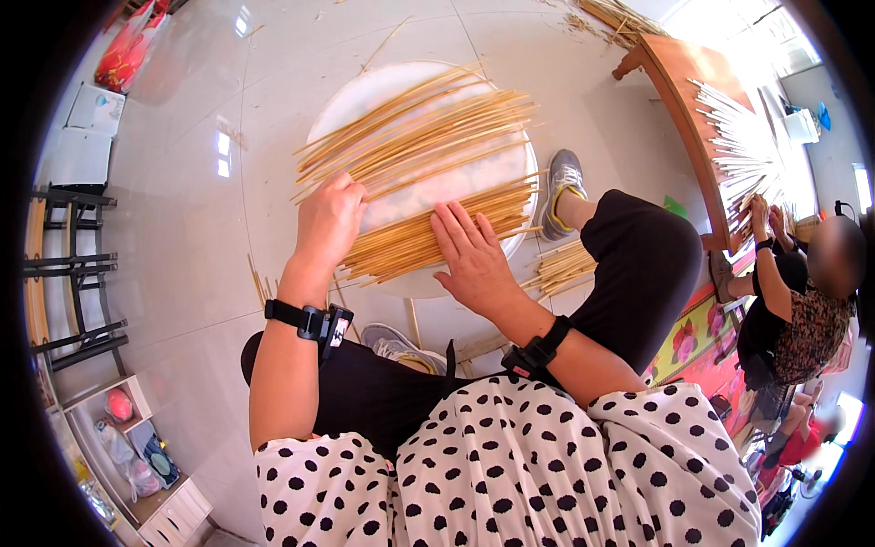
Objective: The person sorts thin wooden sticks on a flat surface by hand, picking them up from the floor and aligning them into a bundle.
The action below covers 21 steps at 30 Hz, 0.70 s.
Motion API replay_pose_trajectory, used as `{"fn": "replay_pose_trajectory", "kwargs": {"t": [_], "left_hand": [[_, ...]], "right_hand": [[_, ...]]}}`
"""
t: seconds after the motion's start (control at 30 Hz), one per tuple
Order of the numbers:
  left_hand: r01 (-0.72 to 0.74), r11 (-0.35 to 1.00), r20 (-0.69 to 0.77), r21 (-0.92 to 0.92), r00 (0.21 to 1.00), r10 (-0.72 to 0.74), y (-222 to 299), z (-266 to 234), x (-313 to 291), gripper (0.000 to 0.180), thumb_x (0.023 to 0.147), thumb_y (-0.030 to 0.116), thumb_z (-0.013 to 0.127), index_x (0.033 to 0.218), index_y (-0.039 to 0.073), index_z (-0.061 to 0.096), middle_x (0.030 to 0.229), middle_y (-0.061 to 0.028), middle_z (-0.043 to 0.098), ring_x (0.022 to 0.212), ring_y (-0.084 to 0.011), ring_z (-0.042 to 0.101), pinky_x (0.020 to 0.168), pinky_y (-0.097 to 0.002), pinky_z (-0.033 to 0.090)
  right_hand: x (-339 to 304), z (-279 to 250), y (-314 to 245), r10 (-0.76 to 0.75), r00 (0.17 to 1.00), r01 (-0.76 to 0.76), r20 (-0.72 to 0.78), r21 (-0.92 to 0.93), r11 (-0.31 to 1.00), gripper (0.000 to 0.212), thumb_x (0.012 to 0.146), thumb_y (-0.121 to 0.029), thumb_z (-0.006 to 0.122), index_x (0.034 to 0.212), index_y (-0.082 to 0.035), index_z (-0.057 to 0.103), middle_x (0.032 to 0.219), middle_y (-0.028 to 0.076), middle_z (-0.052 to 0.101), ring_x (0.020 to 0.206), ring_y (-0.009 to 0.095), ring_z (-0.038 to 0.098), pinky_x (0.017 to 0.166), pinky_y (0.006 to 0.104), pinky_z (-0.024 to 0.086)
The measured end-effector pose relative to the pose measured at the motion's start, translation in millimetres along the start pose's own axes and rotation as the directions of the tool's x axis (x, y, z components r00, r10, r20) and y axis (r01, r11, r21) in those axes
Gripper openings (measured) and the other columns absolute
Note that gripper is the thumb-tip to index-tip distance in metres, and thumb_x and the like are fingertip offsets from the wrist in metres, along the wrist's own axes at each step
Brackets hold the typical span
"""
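Note:
A round white board (410, 191) lies in front of me with two groups of thin straw-yellow sticks on it. The far bundle (428, 132) is loosely spread and slants up to the right. In the near bundle (401, 246) the sticks lie closely side by side. My right hand (471, 251) rests flat on this near bundle, fingers stretched out. At the left ends of the sticks, between the groups, my left hand (330, 219) is closed with its fingertips pinched. One stick's end lies by those fingertips; whether they grip it is hidden.
More yellow sticks (561, 271) lie beside my right leg. At the right, a wooden table (674, 100) bears fanned-out pale sticks (734, 141), where another person (788, 310) works. Black metal frames (77, 273) and an open cabinet (137, 456) stand at the left.

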<state>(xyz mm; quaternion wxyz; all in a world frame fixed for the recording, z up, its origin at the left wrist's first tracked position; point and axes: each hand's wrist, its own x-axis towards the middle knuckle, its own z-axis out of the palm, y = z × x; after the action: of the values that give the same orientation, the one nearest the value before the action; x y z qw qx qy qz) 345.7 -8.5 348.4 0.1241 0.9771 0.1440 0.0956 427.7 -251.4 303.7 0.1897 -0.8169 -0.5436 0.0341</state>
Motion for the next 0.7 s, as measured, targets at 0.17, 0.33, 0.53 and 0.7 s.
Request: {"fn": "replay_pose_trajectory", "kwargs": {"t": [0.17,0.33,0.53,0.7], "left_hand": [[0.028,1.000,-0.011,-0.008,1.000,-0.028,2.2,0.5,0.1,0.012,0.078,0.004,0.077,0.082,0.007,0.066,0.088,-0.0065,0.063,0.090,-0.0286,0.065,0.072,-0.0423,0.056],[0.027,1.000,-0.038,0.011,0.999,-0.027,0.6,-0.8,-1.8,0.011,0.080,0.004,0.074,0.084,0.007,0.063,0.087,-0.0076,0.063,0.086,-0.0303,0.065,0.071,-0.0429,0.055],[-0.011,0.992,-0.026,-0.123,1.000,0.008,-0.9,-11.1,-3.9,0.011,0.083,0.000,0.068,0.089,0.007,0.064,0.087,-0.0090,0.065,0.083,-0.0326,0.066,0.069,-0.0427,0.054],[-0.035,0.967,0.056,-0.253,0.997,0.051,-0.6,-10.1,-10.6,0.013,0.083,-0.002,0.067,0.091,0.008,0.068,0.088,-0.0100,0.067,0.084,-0.0336,0.066,0.070,-0.0430,0.053]], "right_hand": [[-0.1,1.1,0.9,-0.001,1.000,0.001,0.010,-0.006,1.000,0.093,0.074,-0.029,0.083,0.152,0.000,0.039,0.162,0.013,0.032,0.152,0.029,0.029,0.121,0.0478,0.025],[0.8,-0.2,0.0,-0.014,1.000,0.014,-0.007,0.000,1.000,0.092,0.073,-0.028,0.083,0.150,0.000,0.041,0.160,0.014,0.035,0.151,0.030,0.030,0.121,0.0478,0.026],[-0.5,-0.5,0.9,-0.004,1.000,0.004,-0.001,-0.010,1.000,0.092,0.073,-0.027,0.083,0.150,0.000,0.041,0.161,0.014,0.034,0.151,0.030,0.030,0.120,0.0481,0.026],[0.7,-2.9,0.5,-0.009,1.000,0.009,-0.008,0.008,1.000,0.090,0.073,-0.025,0.083,0.150,0.000,0.042,0.160,0.014,0.035,0.150,0.030,0.031,0.120,0.0485,0.027]]}}
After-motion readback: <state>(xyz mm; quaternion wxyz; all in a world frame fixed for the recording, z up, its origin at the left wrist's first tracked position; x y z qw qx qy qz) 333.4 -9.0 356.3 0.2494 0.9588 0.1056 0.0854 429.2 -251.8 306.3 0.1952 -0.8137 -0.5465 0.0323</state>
